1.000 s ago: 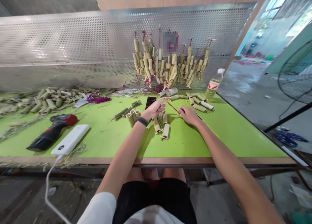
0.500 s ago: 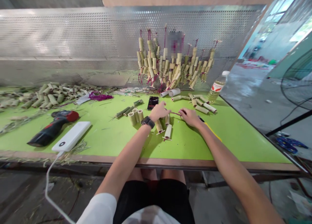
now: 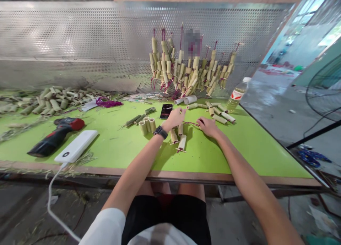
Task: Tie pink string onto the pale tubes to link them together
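My left hand (image 3: 174, 119), with a black watch (image 3: 161, 132) on its wrist, is over a small cluster of bamboo tubes (image 3: 182, 142). Its fingers are slightly apart, and I see nothing held in them. A thin dark-red cord (image 3: 190, 123) runs from beside these tubes to my right hand (image 3: 208, 126), whose fingers are pinched on its end. Small cross sticks show at the lower ends of two tubes. Three short bamboo tubes (image 3: 147, 125) stand upright left of my left wrist. Just behind that hand lies a phone (image 3: 166, 111).
Strung bamboo tubes (image 3: 186, 72) hang on the perforated metal panel (image 3: 93, 42). A bottle (image 3: 238, 94) stands at the back right near more tubes (image 3: 220, 119). On the left lie a cordless drill (image 3: 57, 136), a white power bank (image 3: 76, 145), purple cord (image 3: 108, 102) and a tube pile (image 3: 53, 101).
My left fingers have lifted slightly away from the cord. My right hand stays pinched on it. The view has shifted a little, and a yellow strip by my right forearm is now hidden.
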Action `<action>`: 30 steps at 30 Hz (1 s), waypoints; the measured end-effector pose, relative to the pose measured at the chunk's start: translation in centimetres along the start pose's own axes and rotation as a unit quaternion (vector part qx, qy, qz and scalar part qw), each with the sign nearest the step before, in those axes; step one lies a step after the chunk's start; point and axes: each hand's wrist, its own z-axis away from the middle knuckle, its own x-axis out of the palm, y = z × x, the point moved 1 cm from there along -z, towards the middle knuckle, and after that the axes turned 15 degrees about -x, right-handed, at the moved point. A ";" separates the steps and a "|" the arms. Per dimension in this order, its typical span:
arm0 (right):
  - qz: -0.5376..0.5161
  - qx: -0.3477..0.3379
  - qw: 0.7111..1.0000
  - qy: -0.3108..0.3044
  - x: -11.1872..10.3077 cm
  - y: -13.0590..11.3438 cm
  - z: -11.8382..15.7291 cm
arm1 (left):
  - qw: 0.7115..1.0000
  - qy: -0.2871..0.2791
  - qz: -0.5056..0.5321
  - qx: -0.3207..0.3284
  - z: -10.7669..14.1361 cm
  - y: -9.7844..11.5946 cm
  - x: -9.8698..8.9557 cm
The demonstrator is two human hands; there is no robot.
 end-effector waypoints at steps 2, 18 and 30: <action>0.000 -0.008 1.000 0.006 0.0 0.0 0.0 | 0.998 -0.042 0.038 -0.022 -0.3 0.0 0.0; -0.052 -0.017 0.999 0.001 0.1 -1.3 0.4 | 0.981 -0.169 -0.061 0.069 1.2 -0.1 3.1; -0.072 -0.027 0.997 0.018 0.0 -1.4 0.6 | 0.982 -0.142 -0.081 0.098 1.3 0.1 4.2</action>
